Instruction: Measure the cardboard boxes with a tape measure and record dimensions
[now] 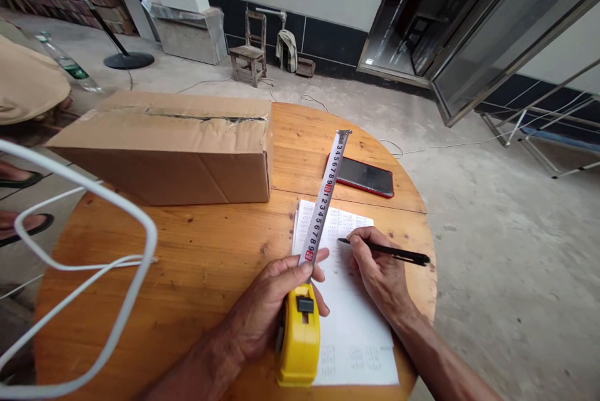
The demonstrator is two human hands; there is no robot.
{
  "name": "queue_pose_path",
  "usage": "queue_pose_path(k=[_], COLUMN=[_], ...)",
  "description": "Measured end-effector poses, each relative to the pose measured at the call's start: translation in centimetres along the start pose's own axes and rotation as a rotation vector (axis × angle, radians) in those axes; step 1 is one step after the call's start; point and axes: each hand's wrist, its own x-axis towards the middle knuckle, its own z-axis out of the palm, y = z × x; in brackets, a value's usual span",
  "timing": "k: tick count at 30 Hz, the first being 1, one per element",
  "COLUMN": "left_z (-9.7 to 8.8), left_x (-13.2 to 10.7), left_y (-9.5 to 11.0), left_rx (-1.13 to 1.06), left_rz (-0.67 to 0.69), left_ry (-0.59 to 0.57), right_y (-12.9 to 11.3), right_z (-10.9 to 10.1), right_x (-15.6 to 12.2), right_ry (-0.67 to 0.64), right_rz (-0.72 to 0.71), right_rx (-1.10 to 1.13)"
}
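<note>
My left hand (285, 285) is closed on a yellow tape measure (300, 345), the thumb pressing on the blade. Its white blade (323, 201) is drawn out a short way and slants up and away over the table, with the hooked end at the top. In my right hand (379, 263) a black pen (398, 253) is gripped, its tip over a white sheet of paper (351, 320). Rows of small handwriting fill the top and bottom of the sheet. Part of the paper is hidden behind the tape measure and both hands.
On the round wooden table (210, 270) lie a phone (365, 176) in a red case and a large cardboard box (187, 163). White bent tubing (145, 226) juts in at left. A person's sandalled feet (28, 226) show below. Behind stand a small chair (250, 51) and an open door (506, 32).
</note>
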Motion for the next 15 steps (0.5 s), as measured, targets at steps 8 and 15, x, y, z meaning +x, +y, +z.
queue_pose_path(k=[8,15], left_z=[-0.11,-0.14], left_x=[0.10,0.13], left_y=[-0.01,-0.05], left_rx=[0.002,-0.005], left_rz=[-0.004,0.011], left_ry=[0.000,-0.001], right_y=[-0.05,-0.30], right_z=[0.08,0.14], right_x=[0.00,0.07], right_ry=[-0.018,-0.001], right_rz=[-0.015,-0.043], right_rx=[-0.044,-0.057])
